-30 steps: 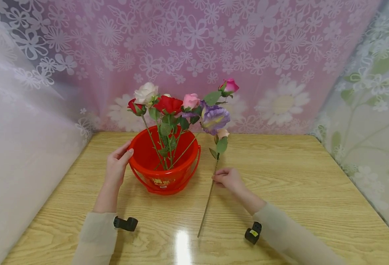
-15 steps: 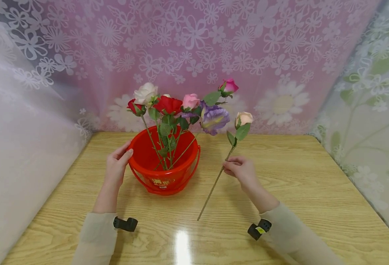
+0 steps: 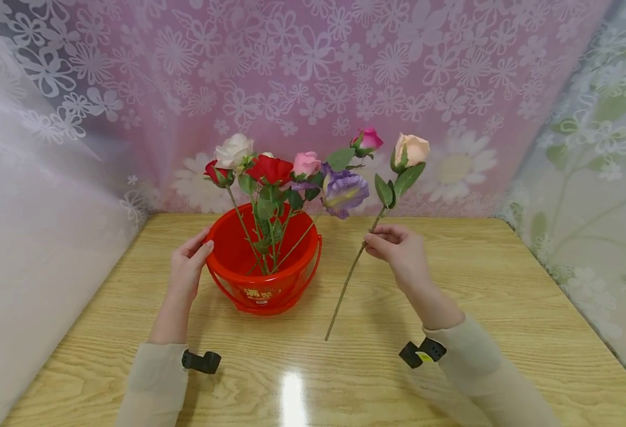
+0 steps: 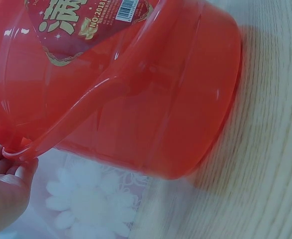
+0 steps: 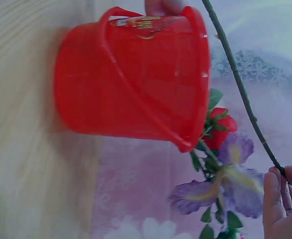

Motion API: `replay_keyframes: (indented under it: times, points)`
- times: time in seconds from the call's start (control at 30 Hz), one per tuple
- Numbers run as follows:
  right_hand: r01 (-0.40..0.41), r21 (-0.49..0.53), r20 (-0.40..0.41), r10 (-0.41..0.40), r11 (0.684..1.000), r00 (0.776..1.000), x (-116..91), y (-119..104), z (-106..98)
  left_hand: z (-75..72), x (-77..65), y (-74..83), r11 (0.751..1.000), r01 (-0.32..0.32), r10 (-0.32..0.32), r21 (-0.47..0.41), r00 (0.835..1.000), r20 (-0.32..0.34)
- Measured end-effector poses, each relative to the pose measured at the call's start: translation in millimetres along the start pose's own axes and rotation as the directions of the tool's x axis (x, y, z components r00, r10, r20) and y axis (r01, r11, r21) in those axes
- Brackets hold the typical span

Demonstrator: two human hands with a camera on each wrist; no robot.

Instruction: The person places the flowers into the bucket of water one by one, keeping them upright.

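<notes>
A red plastic bucket [image 3: 297,279] with a gold-printed label stands upright on the wooden table. My left hand [image 3: 186,270] pinches its rim at the left, by the handle joint in the left wrist view. Inside the bucket lean several flowers: a white rose [image 3: 234,152], red roses, a pink rose [image 3: 306,163], a purple flower [image 3: 345,191] and a magenta rose [image 3: 368,139]. To the right of the bucket my right hand [image 3: 402,255] pinches the stem of a peach rose [image 3: 412,150], its bloom tilted up and right. The stem's lower end hangs above the table.
The red bucket handle [image 5: 141,99] hangs down against the side. Behind the table [image 3: 484,308] hangs a pink floral curtain [image 3: 291,71]. Pale sheets close off both sides. A black camera [image 3: 201,360] is strapped to each wrist.
My right hand has lifted the peach rose up and to the right, away from the purple flower, and its bloom leans further right. My left hand and the bucket have stayed put.
</notes>
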State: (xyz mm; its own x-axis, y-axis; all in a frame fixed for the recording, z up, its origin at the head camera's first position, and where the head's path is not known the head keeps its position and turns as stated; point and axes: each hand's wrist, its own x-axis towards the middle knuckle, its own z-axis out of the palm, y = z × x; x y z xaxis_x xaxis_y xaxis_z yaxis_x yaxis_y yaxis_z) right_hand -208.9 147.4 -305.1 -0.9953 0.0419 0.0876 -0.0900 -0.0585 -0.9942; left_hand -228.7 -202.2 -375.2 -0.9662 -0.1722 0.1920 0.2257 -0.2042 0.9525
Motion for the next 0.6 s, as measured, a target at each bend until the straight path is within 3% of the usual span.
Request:
replay_keyframes:
  times: [0.37,0.6]
  points:
    - [0.172,0.117,-0.026,-0.170,0.978,0.985,17,-46,31,-0.1,-0.2,1.1,1.000,0.001,-0.001,0.007,1.000,-0.003]
    - [0.269,0.160,-0.053,-0.264,0.950,0.963,30,-66,56,-0.6,0.3,0.6,1.000,0.001,-0.001,0.009,1.000,0.004]
